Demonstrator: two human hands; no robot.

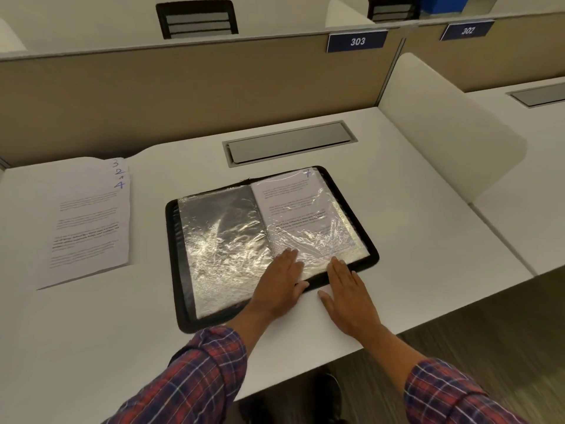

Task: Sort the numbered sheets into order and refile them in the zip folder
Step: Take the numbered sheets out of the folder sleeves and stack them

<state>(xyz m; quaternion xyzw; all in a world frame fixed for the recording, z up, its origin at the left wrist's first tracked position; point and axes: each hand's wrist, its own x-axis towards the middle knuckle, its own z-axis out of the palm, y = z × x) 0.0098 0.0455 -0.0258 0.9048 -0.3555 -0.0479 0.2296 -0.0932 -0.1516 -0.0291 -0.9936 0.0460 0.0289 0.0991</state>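
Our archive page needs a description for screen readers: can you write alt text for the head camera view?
A person's left hand and right hand rest flat on the near edge of an open zip folder on a white desk, its right sleeve holding a sheet marked 7. A stack of numbered sheets lies to the left.

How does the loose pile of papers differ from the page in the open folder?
The loose pile lies bare on the desk; sheet 7 sits under a crinkled clear sleeve in the zip folder. The pile fans out several sheets, showing 3, 2, 4; sheet 7 shows alone. No hand touches the pile; the left hand and right hand lie flat by sheet 7. Both are white printed paper, numbered in blue.
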